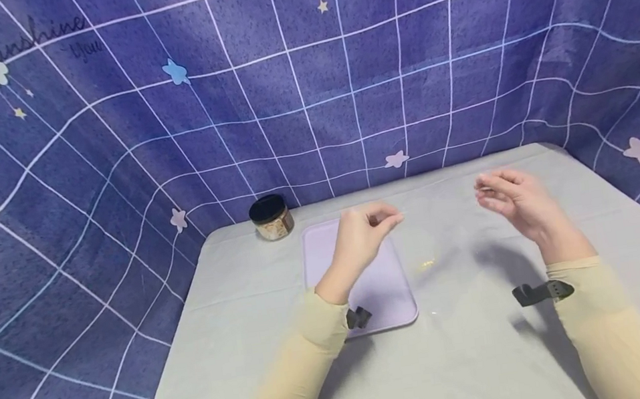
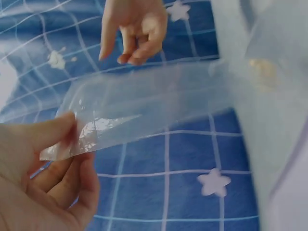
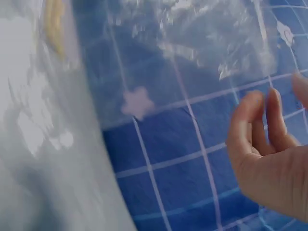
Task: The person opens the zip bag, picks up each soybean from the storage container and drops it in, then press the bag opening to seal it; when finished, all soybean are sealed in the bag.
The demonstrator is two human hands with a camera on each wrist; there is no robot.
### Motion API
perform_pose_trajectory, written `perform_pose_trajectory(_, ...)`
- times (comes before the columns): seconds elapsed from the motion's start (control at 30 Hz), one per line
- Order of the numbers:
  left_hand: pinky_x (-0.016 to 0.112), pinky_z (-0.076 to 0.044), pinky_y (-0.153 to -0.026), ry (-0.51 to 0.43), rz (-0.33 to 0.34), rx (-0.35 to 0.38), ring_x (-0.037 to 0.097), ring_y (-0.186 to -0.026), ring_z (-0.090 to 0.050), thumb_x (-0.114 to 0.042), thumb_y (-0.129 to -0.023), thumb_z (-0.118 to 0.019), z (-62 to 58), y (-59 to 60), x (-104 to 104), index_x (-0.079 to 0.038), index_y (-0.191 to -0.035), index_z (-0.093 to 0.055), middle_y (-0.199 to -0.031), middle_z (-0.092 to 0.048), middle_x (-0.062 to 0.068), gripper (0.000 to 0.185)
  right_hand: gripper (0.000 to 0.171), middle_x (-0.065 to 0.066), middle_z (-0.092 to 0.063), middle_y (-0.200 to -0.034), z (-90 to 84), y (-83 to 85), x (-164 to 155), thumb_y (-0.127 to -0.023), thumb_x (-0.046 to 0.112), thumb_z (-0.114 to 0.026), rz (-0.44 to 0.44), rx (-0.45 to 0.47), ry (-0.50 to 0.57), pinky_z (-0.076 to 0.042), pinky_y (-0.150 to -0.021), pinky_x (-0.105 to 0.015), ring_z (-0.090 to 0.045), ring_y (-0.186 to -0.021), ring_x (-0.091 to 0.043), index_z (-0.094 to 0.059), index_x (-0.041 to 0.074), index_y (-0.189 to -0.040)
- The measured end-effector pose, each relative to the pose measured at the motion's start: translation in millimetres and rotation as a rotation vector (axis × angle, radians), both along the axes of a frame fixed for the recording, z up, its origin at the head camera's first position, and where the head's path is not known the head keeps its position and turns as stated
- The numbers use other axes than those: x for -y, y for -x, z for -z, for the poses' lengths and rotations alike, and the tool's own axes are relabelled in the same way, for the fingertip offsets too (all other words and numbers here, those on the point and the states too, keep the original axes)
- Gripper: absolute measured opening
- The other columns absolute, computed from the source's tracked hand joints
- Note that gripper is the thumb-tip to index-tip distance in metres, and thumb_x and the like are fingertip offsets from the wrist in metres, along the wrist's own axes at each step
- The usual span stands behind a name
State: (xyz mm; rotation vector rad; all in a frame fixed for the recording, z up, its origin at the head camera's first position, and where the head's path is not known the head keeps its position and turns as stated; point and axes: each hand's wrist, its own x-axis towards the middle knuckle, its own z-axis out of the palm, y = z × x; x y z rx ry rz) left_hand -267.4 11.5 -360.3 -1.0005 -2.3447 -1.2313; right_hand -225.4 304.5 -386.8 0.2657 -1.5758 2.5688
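Observation:
A clear plastic bag (image 1: pixel 443 237) hangs in the air between my two hands, with a few yellow bits low inside it (image 1: pixel 426 264). My left hand (image 1: pixel 386 220) pinches one top corner of the bag (image 2: pixel 144 103) between thumb and fingers (image 2: pixel 67 134). My right hand (image 1: pixel 486 194) hovers at the bag's other end with loosely bent fingers. In the left wrist view the right hand (image 2: pixel 130 55) sits just above the bag's edge. The right wrist view shows its fingers (image 3: pixel 264 120) apart from the bag (image 3: pixel 202 38), holding nothing.
A lilac tray (image 1: pixel 380 286) lies flat on the pale grey table (image 1: pixel 498 351) under my left hand. A small jar with a black lid (image 1: pixel 271 218) stands at the back left corner. Blue gridded fabric (image 1: pixel 107 153) walls the table on three sides.

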Motion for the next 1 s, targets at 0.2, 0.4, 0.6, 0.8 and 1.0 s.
perform_pose_trajectory(0.2,0.023,-0.052,-0.062,-0.042,0.077,0.054,0.005,-0.068,-0.065,-0.017,-0.09,-0.08,-19.1,13.3,5.7,-0.01,-0.094,-0.081,-0.086,-0.077,-0.002,0.008,0.029,-0.002,-0.075,-0.111,-9.7,4.6,-2.5,-0.097,-0.008,-0.062,0.068,-0.25,-0.348,-0.05,-0.092,-0.02,-0.068,-0.104,-0.011,-0.068,-0.004,-0.125)
perform_pose_trajectory(0.4,0.022,-0.049,-0.059,-0.074,0.116,0.102,0.009,-0.067,-0.066,-0.017,-0.09,-0.08,-20.8,17.8,6.0,-0.009,-0.093,-0.081,-0.081,-0.075,-0.003,0.009,0.011,-0.002,-0.077,-0.085,-17.0,-1.8,3.9,-0.093,-0.007,-0.068,0.184,-0.241,-0.357,-0.054,-0.083,-0.02,-0.073,-0.081,-0.011,-0.077,-0.001,-0.096)
perform_pose_trajectory(0.6,0.027,-0.056,-0.075,-0.249,0.156,0.252,0.022,-0.076,-0.072,-0.014,-0.09,-0.08,-17.8,19.3,-0.9,-0.003,-0.097,-0.08,-0.081,-0.076,0.002,0.013,0.006,-0.004,-0.077,-0.082,-24.3,-9.5,3.9,-0.091,-0.006,-0.072,0.241,-0.27,-0.303,-0.055,-0.08,-0.019,-0.073,-0.077,-0.011,-0.077,-0.003,-0.093)
perform_pose_trajectory(0.8,0.032,-0.058,-0.083,-0.367,0.213,0.385,0.014,-0.075,-0.072,-0.009,-0.09,-0.079,-6.8,21.0,-13.2,0.004,-0.103,-0.076,-0.086,-0.077,0.009,0.019,0.018,-0.005,-0.077,-0.083,-20.6,-10.7,4.3,-0.093,-0.014,-0.063,0.211,-0.269,-0.198,-0.057,-0.079,-0.022,-0.074,-0.076,-0.012,-0.078,-0.003,-0.093)
perform_pose_trajectory(1.0,0.029,-0.055,-0.076,-0.402,0.22,0.364,0.014,-0.076,-0.072,-0.009,-0.091,-0.077,-6.5,18.3,-20.4,0.004,-0.103,-0.076,-0.086,-0.077,0.008,0.017,0.02,-0.009,-0.077,-0.086,-17.8,-11.9,2.6,-0.094,-0.017,-0.059,0.156,-0.297,-0.126,-0.058,-0.081,-0.025,-0.075,-0.078,-0.016,-0.076,-0.007,-0.095)
